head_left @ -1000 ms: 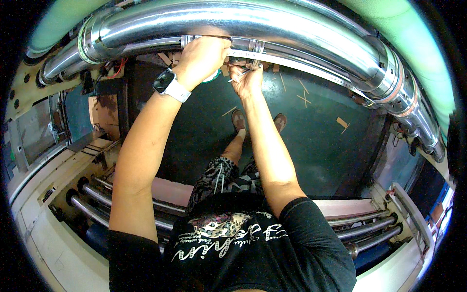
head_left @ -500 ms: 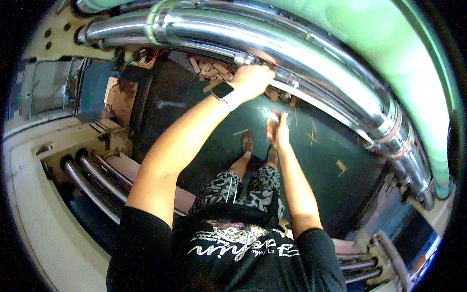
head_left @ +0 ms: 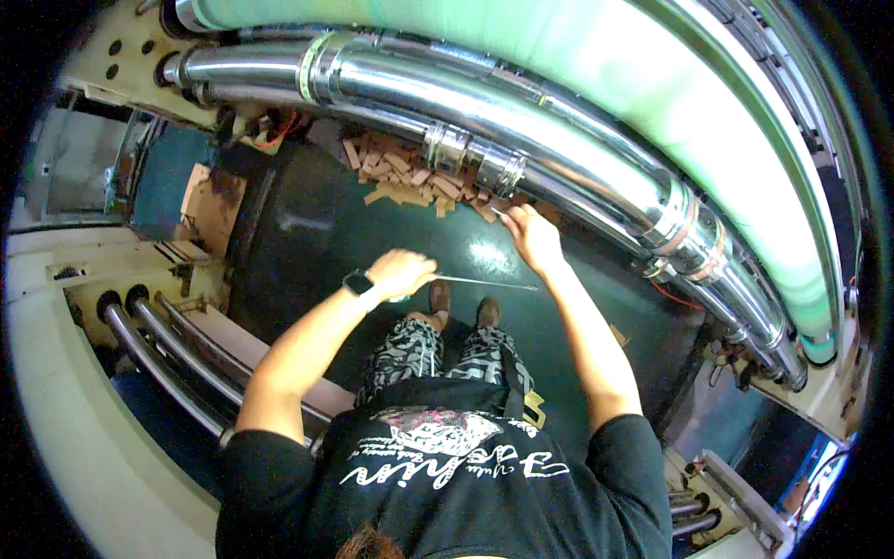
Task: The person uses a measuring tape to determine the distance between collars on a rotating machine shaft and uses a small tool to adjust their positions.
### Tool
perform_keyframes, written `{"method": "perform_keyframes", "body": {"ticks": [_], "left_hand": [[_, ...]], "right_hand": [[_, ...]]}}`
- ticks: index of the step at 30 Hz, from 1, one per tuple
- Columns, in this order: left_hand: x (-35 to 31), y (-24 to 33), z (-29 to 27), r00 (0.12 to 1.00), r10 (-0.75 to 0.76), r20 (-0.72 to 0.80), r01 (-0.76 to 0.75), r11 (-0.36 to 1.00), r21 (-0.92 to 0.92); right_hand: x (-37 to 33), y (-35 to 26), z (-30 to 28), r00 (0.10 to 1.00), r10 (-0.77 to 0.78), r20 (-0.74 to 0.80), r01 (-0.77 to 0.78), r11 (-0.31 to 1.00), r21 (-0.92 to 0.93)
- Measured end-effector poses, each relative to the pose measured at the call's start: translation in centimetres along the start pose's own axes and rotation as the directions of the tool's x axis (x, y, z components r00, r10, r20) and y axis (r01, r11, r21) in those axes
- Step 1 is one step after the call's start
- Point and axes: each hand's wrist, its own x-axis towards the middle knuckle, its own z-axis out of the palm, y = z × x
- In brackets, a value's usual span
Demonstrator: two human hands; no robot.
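My left hand point(head_left: 402, 275), with a dark watch at the wrist, is closed in front of my body. From its fingers a thin pale strip point(head_left: 484, 281) sticks out to the right, its end near my right wrist; its exact kind does not show. My right hand point(head_left: 535, 235) is farther forward, just short of the shaft, with thumb and fingers pinched together. A small whitish tip shows at those fingers, too small to name. Ahead of both hands runs a shiny metal shaft point(head_left: 577, 202) with ring collars point(head_left: 498, 168) on it.
Beyond the shaft lie a thick chrome roller point(head_left: 447, 84) and a large pale green cylinder point(head_left: 596, 65). Cardboard scraps point(head_left: 405, 172) are heaped on the dark floor point(head_left: 326, 200) below. Metal bars point(head_left: 163, 359) in a cream machine frame point(head_left: 56, 373) stand behind me on the left.
My left hand has drawn back from the shaft toward my body with the thin strip. My right hand has moved forward toward the shaft, its fingers now pinched. My view has shifted.
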Motion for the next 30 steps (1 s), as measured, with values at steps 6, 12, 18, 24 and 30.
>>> {"method": "perform_keyframes", "body": {"ticks": [6, 12, 18, 24, 30], "left_hand": [[-6.6, -5.3, 0.7, 0.978, -0.203, -0.044, 0.203, 0.979, 0.002], [-10.2, -14.0, -0.9, 0.936, -0.35, 0.038, 0.35, 0.937, -0.009], [-14.0, -20.3, -4.1, 0.907, -0.383, 0.175, 0.376, 0.924, 0.077], [-15.1, -23.4, -4.9, 0.852, -0.474, 0.223, 0.465, 0.88, 0.095], [-16.2, -23.9, -4.3, 0.851, -0.459, 0.257, 0.477, 0.879, -0.009]], "right_hand": [[2.5, -0.2, 2.9, 0.996, -0.002, -0.092, -0.014, 0.985, -0.17], [4.0, -0.1, 3.1, 0.991, 0.025, -0.131, -0.065, 0.946, -0.317], [5.2, 0.2, 1.4, 0.949, 0.112, -0.296, -0.261, 0.806, -0.532], [2.0, 0.4, 12.5, 0.698, 0.673, -0.245, -0.682, 0.729, 0.057], [4.6, -3.5, 17.9, 0.393, 0.773, -0.498, -0.518, 0.634, 0.574]]}}
